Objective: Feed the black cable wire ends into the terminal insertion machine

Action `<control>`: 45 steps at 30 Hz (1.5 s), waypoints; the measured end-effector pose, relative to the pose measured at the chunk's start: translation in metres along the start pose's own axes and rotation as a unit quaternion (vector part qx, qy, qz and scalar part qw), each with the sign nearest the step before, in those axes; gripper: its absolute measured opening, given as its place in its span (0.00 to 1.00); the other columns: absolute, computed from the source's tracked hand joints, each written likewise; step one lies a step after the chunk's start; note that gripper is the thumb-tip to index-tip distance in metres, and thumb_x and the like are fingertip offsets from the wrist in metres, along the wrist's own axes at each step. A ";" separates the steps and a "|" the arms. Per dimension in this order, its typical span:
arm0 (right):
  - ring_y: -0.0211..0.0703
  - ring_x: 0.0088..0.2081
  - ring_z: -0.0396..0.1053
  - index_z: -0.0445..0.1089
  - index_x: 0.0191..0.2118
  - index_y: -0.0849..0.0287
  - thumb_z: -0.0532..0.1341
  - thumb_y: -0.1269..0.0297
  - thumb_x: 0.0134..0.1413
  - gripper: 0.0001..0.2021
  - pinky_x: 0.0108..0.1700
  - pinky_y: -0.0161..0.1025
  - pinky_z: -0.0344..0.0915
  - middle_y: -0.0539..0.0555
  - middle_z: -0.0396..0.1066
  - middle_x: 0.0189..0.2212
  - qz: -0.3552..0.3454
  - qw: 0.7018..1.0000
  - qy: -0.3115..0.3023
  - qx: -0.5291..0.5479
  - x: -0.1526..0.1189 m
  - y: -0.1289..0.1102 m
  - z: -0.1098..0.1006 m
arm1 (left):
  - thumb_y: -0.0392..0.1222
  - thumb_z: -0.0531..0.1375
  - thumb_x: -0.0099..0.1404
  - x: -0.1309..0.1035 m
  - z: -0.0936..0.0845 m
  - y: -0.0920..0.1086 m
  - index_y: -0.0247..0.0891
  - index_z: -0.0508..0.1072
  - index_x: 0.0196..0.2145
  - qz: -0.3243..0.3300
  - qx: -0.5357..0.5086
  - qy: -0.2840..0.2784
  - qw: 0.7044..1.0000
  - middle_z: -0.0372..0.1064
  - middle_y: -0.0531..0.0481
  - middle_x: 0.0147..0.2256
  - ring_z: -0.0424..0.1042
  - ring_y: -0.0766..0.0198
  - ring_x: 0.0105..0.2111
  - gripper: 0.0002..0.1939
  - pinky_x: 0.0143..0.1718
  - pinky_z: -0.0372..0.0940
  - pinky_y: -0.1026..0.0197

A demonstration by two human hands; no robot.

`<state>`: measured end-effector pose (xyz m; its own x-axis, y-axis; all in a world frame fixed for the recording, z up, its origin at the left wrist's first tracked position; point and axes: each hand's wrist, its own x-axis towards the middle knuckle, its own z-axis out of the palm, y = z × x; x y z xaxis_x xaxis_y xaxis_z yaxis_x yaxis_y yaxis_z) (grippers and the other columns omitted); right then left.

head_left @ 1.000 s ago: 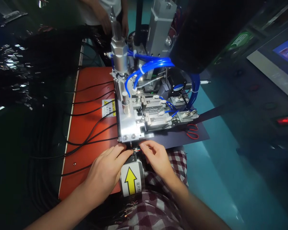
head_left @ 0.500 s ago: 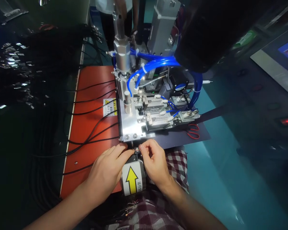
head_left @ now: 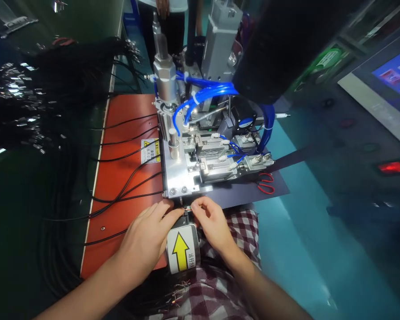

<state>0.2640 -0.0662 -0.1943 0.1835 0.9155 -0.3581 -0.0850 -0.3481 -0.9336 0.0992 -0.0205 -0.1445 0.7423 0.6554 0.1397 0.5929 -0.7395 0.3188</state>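
At the front of the metal machine [head_left: 180,178], my two hands meet with their fingertips almost touching. My left hand [head_left: 148,235] is closed, thumb and forefinger pinched on the end of a black cable [head_left: 120,233] that runs in beneath it from the left. My right hand [head_left: 213,222] pinches from the other side. Between the fingertips show tiny shiny and reddish wire ends [head_left: 188,208], too small to make out fully. Just below them is a small black block [head_left: 186,219], above a white label with a yellow arrow [head_left: 180,251].
Several black cables cross the orange board [head_left: 120,178] at left, with a cable bundle [head_left: 80,66] behind. Blue air tubes [head_left: 216,90] arch over the machine. Red-handled scissors [head_left: 266,183] lie at right. Stripped cable ends [head_left: 178,293] rest by my lap. A person [head_left: 168,26] stands behind.
The view has shifted slightly, so the machine and hands sit a little further left. Both hands keep their pinch at the same place. The person behind has lowered a hand.
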 end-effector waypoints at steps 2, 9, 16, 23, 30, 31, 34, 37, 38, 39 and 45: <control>0.35 0.20 0.59 0.62 0.28 0.57 0.57 0.56 0.56 0.11 0.24 0.33 0.56 0.44 0.59 0.18 0.001 1.000 0.000 -0.002 0.000 -0.003 0.002 | 0.26 0.49 0.60 -0.001 0.000 0.000 0.34 0.72 0.43 -0.003 -0.006 0.000 1.000 0.70 0.41 0.38 0.70 0.55 0.36 0.18 0.35 0.70 0.54; 0.35 0.20 0.61 0.62 0.28 0.58 0.57 0.56 0.56 0.12 0.26 0.33 0.57 0.44 0.62 0.17 0.010 1.000 -0.014 -0.017 0.002 -0.008 -0.001 | 0.27 0.48 0.62 -0.001 0.004 -0.004 0.35 0.71 0.46 0.001 -0.038 -0.004 0.999 0.67 0.42 0.39 0.67 0.57 0.38 0.18 0.37 0.68 0.56; 0.33 0.19 0.56 0.63 0.27 0.60 0.60 0.51 0.50 0.16 0.24 0.33 0.54 0.44 0.61 0.16 0.073 0.992 -0.064 0.085 0.006 -0.008 -0.003 | 0.30 0.52 0.61 -0.003 -0.004 0.009 0.39 0.69 0.49 -0.038 0.072 -0.076 0.994 0.65 0.44 0.36 0.62 0.55 0.34 0.18 0.32 0.64 0.54; 0.35 0.21 0.60 0.64 0.28 0.60 0.58 0.52 0.54 0.14 0.27 0.34 0.56 0.45 0.62 0.18 0.033 0.995 -0.055 0.075 0.003 -0.006 -0.004 | 0.28 0.50 0.62 -0.003 -0.001 0.008 0.35 0.64 0.52 -0.040 -0.024 -0.105 0.993 0.64 0.42 0.44 0.65 0.55 0.38 0.21 0.37 0.66 0.54; 0.35 0.20 0.58 0.63 0.27 0.59 0.60 0.54 0.50 0.13 0.25 0.34 0.55 0.44 0.62 0.16 0.038 0.997 -0.025 0.060 0.003 -0.011 -0.001 | 0.28 0.51 0.62 -0.001 0.002 0.011 0.35 0.65 0.52 -0.033 0.006 -0.105 0.994 0.66 0.43 0.41 0.66 0.56 0.35 0.20 0.33 0.67 0.55; 0.35 0.20 0.57 0.63 0.27 0.59 0.61 0.54 0.50 0.13 0.24 0.34 0.55 0.44 0.61 0.16 0.043 0.996 -0.027 0.067 0.003 -0.011 0.000 | 0.29 0.51 0.62 0.000 0.003 0.013 0.35 0.66 0.51 -0.035 0.017 -0.102 0.994 0.67 0.43 0.39 0.67 0.57 0.34 0.19 0.33 0.67 0.55; 0.33 0.19 0.55 0.62 0.26 0.59 0.61 0.53 0.49 0.14 0.24 0.33 0.53 0.44 0.60 0.16 0.068 0.990 -0.046 0.111 0.004 -0.010 0.000 | 0.29 0.51 0.62 0.002 0.006 0.014 0.36 0.67 0.49 -0.049 0.023 -0.085 0.995 0.66 0.45 0.37 0.67 0.58 0.33 0.18 0.32 0.67 0.56; 0.33 0.19 0.55 0.62 0.25 0.59 0.61 0.53 0.49 0.15 0.25 0.33 0.53 0.44 0.60 0.16 0.072 0.986 -0.059 0.140 0.004 -0.009 0.001 | 0.31 0.48 0.64 -0.004 0.006 0.011 0.38 0.68 0.49 -0.068 -0.049 -0.046 0.995 0.64 0.45 0.39 0.67 0.59 0.37 0.17 0.36 0.68 0.59; 0.33 0.20 0.55 0.62 0.25 0.60 0.61 0.53 0.49 0.15 0.26 0.33 0.53 0.44 0.60 0.16 0.066 0.986 -0.060 0.141 0.003 -0.009 0.000 | 0.31 0.47 0.66 -0.009 0.005 0.009 0.38 0.67 0.49 -0.081 -0.073 -0.030 0.994 0.64 0.44 0.41 0.67 0.60 0.40 0.17 0.38 0.68 0.60; 0.33 0.20 0.55 0.62 0.25 0.60 0.61 0.53 0.50 0.15 0.26 0.33 0.53 0.44 0.60 0.16 0.058 0.987 -0.060 0.139 0.003 -0.009 0.000 | 0.32 0.46 0.66 -0.016 0.005 0.008 0.37 0.66 0.49 -0.097 -0.085 -0.015 0.992 0.63 0.44 0.42 0.66 0.60 0.42 0.17 0.41 0.68 0.60; 0.34 0.20 0.56 0.63 0.25 0.59 0.62 0.53 0.49 0.15 0.27 0.33 0.53 0.44 0.60 0.16 0.039 0.990 -0.052 0.121 0.003 -0.007 0.001 | 0.38 0.46 0.68 -0.070 0.004 0.008 0.38 0.55 0.59 -0.161 0.075 0.007 0.984 0.59 0.40 0.51 0.63 0.53 0.49 0.22 0.45 0.66 0.51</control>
<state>0.2644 -0.0611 -0.1889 0.0656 0.9080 -0.4139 -0.3298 -0.3717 -0.8678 0.0528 -0.0731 -0.1558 0.5038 0.8612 0.0672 0.8375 -0.5060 0.2063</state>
